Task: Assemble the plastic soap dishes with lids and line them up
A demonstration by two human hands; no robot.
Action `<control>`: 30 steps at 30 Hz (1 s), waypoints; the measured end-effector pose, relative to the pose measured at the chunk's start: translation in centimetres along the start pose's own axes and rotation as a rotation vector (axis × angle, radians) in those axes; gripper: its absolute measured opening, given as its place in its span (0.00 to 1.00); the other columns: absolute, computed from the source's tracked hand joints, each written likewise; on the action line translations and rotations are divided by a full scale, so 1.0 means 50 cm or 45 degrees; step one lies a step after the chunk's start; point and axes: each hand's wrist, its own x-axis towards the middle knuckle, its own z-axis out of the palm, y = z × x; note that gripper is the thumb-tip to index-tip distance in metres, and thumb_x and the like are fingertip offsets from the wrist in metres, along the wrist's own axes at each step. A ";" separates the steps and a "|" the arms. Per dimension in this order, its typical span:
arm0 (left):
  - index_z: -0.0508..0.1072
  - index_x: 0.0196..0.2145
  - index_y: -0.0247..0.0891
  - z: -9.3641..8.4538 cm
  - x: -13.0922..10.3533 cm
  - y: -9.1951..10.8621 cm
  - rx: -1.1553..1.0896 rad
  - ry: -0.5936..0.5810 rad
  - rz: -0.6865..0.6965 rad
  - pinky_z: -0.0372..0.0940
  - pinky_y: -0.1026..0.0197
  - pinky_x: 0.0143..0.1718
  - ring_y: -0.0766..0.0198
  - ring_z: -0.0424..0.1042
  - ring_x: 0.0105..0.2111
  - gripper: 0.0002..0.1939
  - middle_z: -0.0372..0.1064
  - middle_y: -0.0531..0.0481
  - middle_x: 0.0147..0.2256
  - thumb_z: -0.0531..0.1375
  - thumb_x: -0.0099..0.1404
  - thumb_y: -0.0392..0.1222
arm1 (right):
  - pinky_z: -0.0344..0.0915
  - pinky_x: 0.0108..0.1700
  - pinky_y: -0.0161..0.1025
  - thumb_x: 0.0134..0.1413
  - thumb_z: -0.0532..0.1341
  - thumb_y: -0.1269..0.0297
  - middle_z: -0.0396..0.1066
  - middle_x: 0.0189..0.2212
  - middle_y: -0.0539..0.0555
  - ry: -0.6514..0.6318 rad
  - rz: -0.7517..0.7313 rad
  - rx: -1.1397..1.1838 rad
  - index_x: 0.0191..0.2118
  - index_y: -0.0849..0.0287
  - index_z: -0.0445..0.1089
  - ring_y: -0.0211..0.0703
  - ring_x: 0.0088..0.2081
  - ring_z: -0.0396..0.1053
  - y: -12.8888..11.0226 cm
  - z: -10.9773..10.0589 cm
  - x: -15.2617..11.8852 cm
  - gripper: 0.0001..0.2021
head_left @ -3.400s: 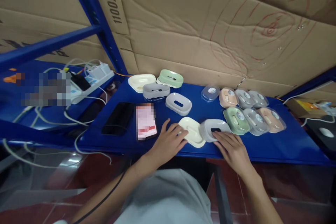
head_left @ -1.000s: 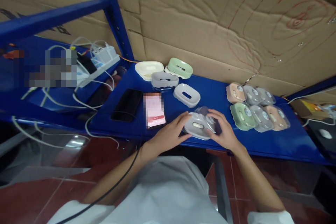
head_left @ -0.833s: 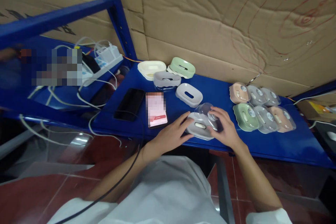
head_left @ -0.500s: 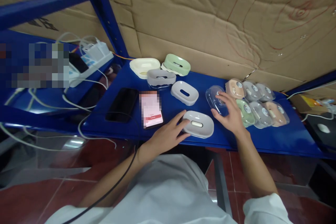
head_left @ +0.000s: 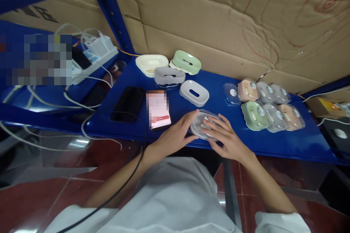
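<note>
A grey soap dish (head_left: 196,127) lies at the front edge of the blue table, a clear plastic lid (head_left: 205,113) over it. My left hand (head_left: 176,133) grips the dish's left end between thumb and fingers. Lying across the lid from the right, my right hand (head_left: 226,137) has its fingers over the top and its thumb at the near side. Part of the lid and dish is hidden under those fingers. Just behind sits an uncovered pale grey soap dish (head_left: 187,99) with an oval slot.
Left of the dish lie a lit phone (head_left: 158,111) and a dark phone (head_left: 128,103). Behind are cream (head_left: 151,62), green (head_left: 188,60) and grey soap dishes (head_left: 169,74). At right stand a loose clear lid (head_left: 229,96) and several lidded dishes (head_left: 255,114). A black cable (head_left: 138,165) crosses my left arm.
My right hand has brought a clear lid leftward from beside the lidded dishes onto the grey soap dish. The left hand stays at the dish's left end. The view has shifted slightly.
</note>
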 end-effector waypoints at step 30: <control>0.47 0.77 0.59 0.006 -0.001 -0.018 -0.049 -0.061 0.004 0.56 0.44 0.75 0.51 0.54 0.75 0.45 0.48 0.46 0.76 0.66 0.73 0.39 | 0.54 0.74 0.64 0.71 0.64 0.62 0.70 0.68 0.52 -0.077 -0.058 -0.095 0.72 0.45 0.63 0.52 0.70 0.64 -0.006 -0.008 0.017 0.28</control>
